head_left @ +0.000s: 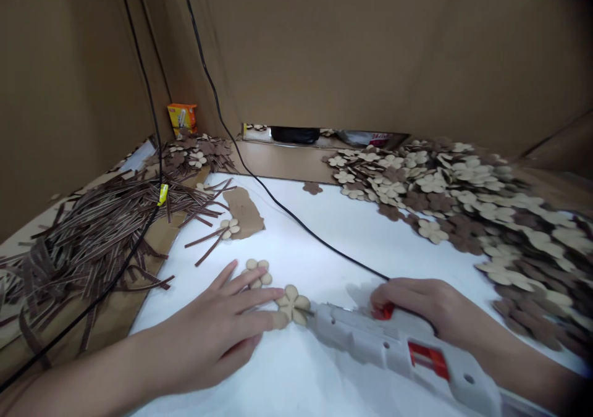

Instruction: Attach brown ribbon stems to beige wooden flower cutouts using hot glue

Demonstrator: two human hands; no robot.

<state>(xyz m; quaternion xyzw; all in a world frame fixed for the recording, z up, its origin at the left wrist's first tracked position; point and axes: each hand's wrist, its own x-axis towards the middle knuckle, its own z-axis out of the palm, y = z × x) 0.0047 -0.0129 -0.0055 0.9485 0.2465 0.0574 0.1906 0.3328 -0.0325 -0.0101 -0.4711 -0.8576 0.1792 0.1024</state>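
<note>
My right hand (419, 303) is wrapped round a grey hot glue gun (384, 343) with a red trigger. The gun's nozzle points left and meets the middle of a beige five-petal flower cutout (291, 304), or hovers just above it; I cannot tell which. My left hand (222, 321) lies palm down with its fingers stretched out and apart. Two of its fingertips press on the left petals of that flower. Another beige flower (257, 272) lies partly under the other fingers of this hand.
Brown stitched strips (106, 231) are heaped at left. Beige and brown flower cutouts (454, 188) pile up at right. A torn cardboard scrap (243, 213) lies on the white sheet (296, 256). A black cord (296, 217) crosses to the gun. Cardboard walls (324, 46) enclose the back; an orange box (182, 117) stands there.
</note>
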